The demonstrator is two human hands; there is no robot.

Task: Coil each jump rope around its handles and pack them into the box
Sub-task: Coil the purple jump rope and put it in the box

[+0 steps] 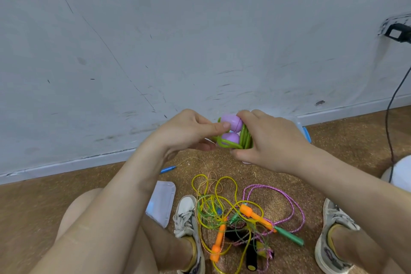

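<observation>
I hold a green jump rope with purple handles (231,123) up in front of me, its cord wound in loops around the two handles. My left hand (185,131) grips the bundle from the left, thumb on the upper handle. My right hand (269,140) clasps the green loops from the right. On the floor between my feet lies a tangle of ropes (242,213): yellow cord with orange handles (255,216), a green handle (289,236), a pink braided rope (291,202). The clear box (305,132) is mostly hidden behind my right hand.
A clear plastic lid (161,202) lies by my left shoe (189,229). A blue handle (168,169) with thin cord lies near the wall. My right shoe (333,236) is at right. A black cable (391,113) hangs down the wall to a white object (400,173).
</observation>
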